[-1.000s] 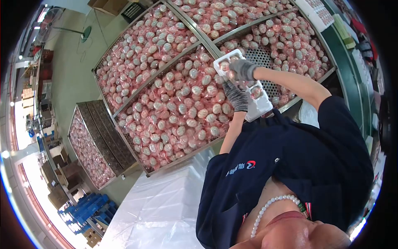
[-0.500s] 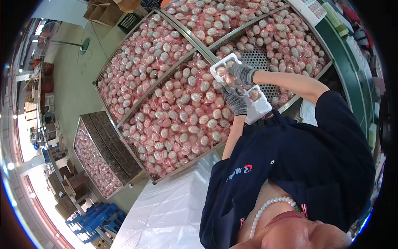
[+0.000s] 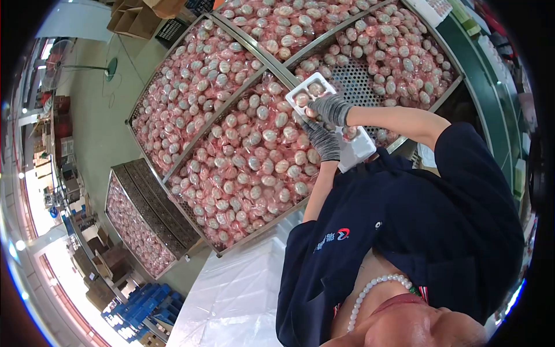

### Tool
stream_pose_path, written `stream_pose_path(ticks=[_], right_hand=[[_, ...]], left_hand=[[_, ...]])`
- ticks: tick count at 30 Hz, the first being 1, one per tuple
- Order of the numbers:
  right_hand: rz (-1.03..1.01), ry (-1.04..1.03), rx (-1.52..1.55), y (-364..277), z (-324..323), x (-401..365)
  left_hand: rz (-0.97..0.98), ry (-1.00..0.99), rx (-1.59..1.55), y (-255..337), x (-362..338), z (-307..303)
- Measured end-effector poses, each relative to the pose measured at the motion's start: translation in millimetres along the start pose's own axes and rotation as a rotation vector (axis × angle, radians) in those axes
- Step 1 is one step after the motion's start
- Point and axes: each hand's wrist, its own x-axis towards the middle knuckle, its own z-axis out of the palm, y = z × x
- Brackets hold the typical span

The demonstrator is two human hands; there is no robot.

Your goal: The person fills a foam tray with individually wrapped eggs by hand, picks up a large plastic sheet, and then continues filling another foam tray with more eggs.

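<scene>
A white foam tray [image 3: 358,151] with egg-sized cells lies slanted over the bins, its lower end by my body. Film-wrapped eggs [image 3: 316,88] sit in its upper cells, and another shows lower down. My right hand [image 3: 332,109], in a grey striped knit glove, is over the tray with its fingers closed around an egg, partly hidden. Wearing a matching glove, my left hand [image 3: 319,137] is at the tray's left edge, fingers bent together; what they hold is hidden. Wrapped eggs [image 3: 254,165] in pinkish film are heaped just left of this hand.
Metal dividers [image 3: 217,110] split the large bin into sections of wrapped eggs. Perforated metal floor [image 3: 352,81] shows beyond my right hand. A smaller egg cart [image 3: 139,222] stands at left, near a white-covered surface [image 3: 231,295]. A green conveyor [image 3: 491,98] runs along the right.
Both hands have shifted slightly left, and the tray's upper end appears a little further left too. The right hand has uncovered more of the upper egg. The whole view has shifted slightly.
</scene>
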Motion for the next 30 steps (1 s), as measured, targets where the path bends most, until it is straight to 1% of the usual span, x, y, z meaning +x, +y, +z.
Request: stream_pose_path(ticks=[1,2,3,4,5,6,7,8,9,10,11,12,13,14,15,16,18,19,20,22,23,24,25,27,28,29,30], right_hand=[[0.136,-0.067,0.109,-0.4,-1.9,3.4],[0.14,-0.062,0.113,1.3,-4.5,5.1],[0.301,-0.148,0.298,-4.0,-31.2,7.2],[0.461,-0.237,0.482,-6.6,-46.6,8.5],[-0.098,-0.045,-0.075,17.2,-15.4,11.9],[-0.1,-0.052,-0.076,16.0,-14.0,17.4],[-0.058,-0.134,-0.083,11.3,-10.3,25.4],[-0.016,-0.214,-0.09,8.1,-7.8,30.7],[-0.023,-0.092,-0.022,21.6,35.5,40.3],[-0.017,-0.088,-0.018,16.6,33.6,41.6],[-0.038,-0.193,-0.189,8.1,32.6,43.0],[-0.057,-0.295,-0.364,-1.7,26.4,42.8],[-0.045,-0.251,-0.254,-15.9,-1.7,32.3],[0.096,-0.155,-0.097,-17.6,0.7,27.8],[0.09,-0.147,-0.068,-16.1,-1.7,22.1],[0.066,-0.155,-0.084,-14.9,-3.8,21.1],[0.054,-0.18,-0.116,-17.0,-3.7,17.7],[0.056,-0.19,-0.121,-17.9,-3.8,16.4],[0.05,-0.193,-0.126,-17.9,-4.7,15.2],[0.02,-0.21,-0.106,-11.6,-10.4,15.6],[0.006,-0.201,-0.086,-10.2,-12.0,11.8],[0.009,-0.194,-0.072,-5.9,-16.3,8.9],[0.012,-0.163,-0.056,-12.1,-24.7,2.4],[0.019,-0.165,-0.098,-8.3,-14.0,3.6],[0.019,-0.168,-0.138,-8.7,-10.6,4.8],[0.02,-0.291,-0.213,-21.4,-34.6,2.4],[0.024,-0.294,-0.212,-23.9,-35.3,3.2]], left_hand=[[0.194,0.013,0.397,-11.6,2.1,-3.5],[0.388,0.027,0.794,-19.5,1.9,-6.3],[0.33,0.061,0.872,-16.7,0.6,-2.6],[0.332,0.059,0.872,-13.1,-0.4,-2.6],[0.342,0.041,0.859,-10.2,-2.4,-2.0],[0.347,0.025,0.846,-4.6,-5.2,-0.1],[0.316,0.018,0.705,-3.3,-6.7,0.2],[0.31,0.018,0.709,-8.5,-4.8,-1.9],[0.307,0.02,0.692,-17.6,0.3,-4.9],[0.308,0.015,0.676,-21.1,2.3,-5.8],[0.437,0.1,0.929,-25.5,0.7,-4.4],[0.447,0.087,0.931,-39.6,6.1,-7.0],[0.304,0.067,0.586,-62.7,18.8,-14.3],[0.249,0.056,0.522,-62.0,19.5,-12.7],[0.194,0.049,0.458,-64.4,21.0,-11.9],[0.201,0.038,0.457,-66.7,24.4,-12.0],[0.082,-0.055,0.317,-64.3,24.6,-12.7],[0.16,-0.042,0.111,-60.3,17.2,-11.6],[0.161,-0.049,0.111,-54.6,15.4,-10.7],[0.075,-0.087,-0.095,-42.0,10.1,-9.5],[0.146,-0.044,0.327,-36.5,5.8,-6.5],[0.152,-0.052,0.329,-31.2,4.3,-6.0],[0.191,-0.052,0.539,-26.0,2.7,-5.9],[0.237,-0.02,0.757,-20.7,-2.9,-2.1],[0.234,-0.018,0.76,-23.8,-0.8,-2.5],[0.177,-0.033,0.645,-33.8,4.7,-7.6],[0.118,-0.044,0.532,-45.2,9.3,-14.6]])
